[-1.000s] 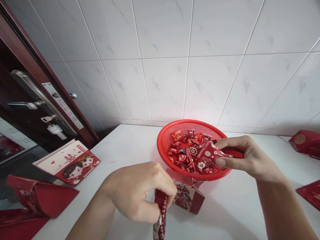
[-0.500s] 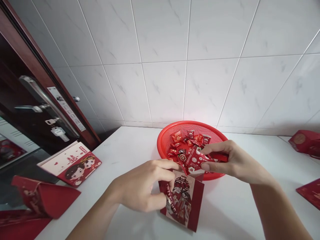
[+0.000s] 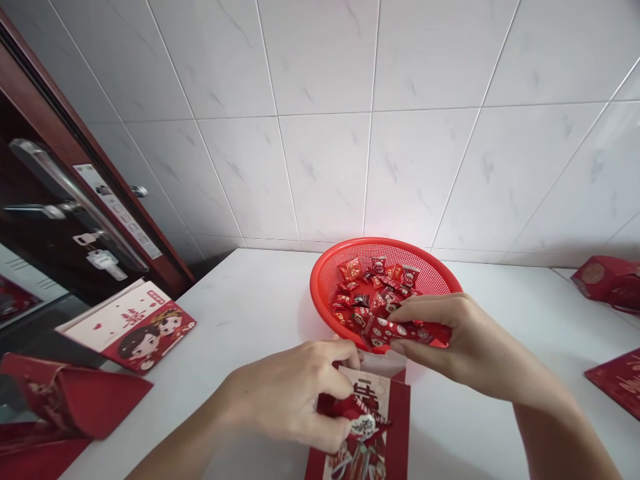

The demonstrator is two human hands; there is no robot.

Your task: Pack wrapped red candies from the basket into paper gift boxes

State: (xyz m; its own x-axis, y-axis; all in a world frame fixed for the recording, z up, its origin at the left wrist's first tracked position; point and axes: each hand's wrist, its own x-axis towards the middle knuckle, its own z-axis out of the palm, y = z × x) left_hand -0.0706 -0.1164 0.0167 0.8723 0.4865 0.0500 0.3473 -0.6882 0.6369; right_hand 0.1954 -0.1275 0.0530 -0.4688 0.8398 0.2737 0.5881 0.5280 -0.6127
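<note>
My left hand is closed on a red packet with a white patch, held over the front of a red and cream cardboard box. The box has printed figures and a lifted flap at its far end. My right hand pinches a red sachet with a white pattern between thumb and fingers, at the near side of a red plastic basket. Several small wrapped sweets lie in the basket. Part of the box is hidden under my left hand.
A cream and red box with cartoon faces and a folded red box stand at the left. Two more red items, a box and a flat card-like piece, lie at the right. Behind the counter is a tiled wall; left, a door handle.
The box has moved nearer to me, with my left hand and its packet. The sachet in my right hand now lies flatter and lower against the basket's contents. The view has shifted slightly.
</note>
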